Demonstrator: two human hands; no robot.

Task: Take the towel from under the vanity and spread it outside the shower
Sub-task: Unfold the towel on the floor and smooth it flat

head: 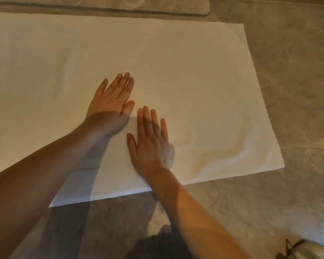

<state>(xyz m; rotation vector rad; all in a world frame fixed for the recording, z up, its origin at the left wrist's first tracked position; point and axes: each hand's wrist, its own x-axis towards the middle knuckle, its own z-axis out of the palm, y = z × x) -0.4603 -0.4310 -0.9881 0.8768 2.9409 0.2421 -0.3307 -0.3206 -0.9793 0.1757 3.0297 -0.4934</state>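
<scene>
A white towel (195,71) lies spread flat on the grey stone floor and fills most of the view. Its left part runs out of frame. A soft wrinkle shows near its right front corner. My left hand (110,103) rests palm down on the middle of the towel with straight fingers. Just to its right and nearer to me, my right hand (150,143) also lies flat on the towel, fingers straight and slightly spread. Neither hand grips the cloth.
A raised stone threshold (157,8) runs along the far edge of the towel. Bare grey stone floor (297,90) lies to the right and in front. A light shoe with dark laces (305,249) shows at the bottom right corner.
</scene>
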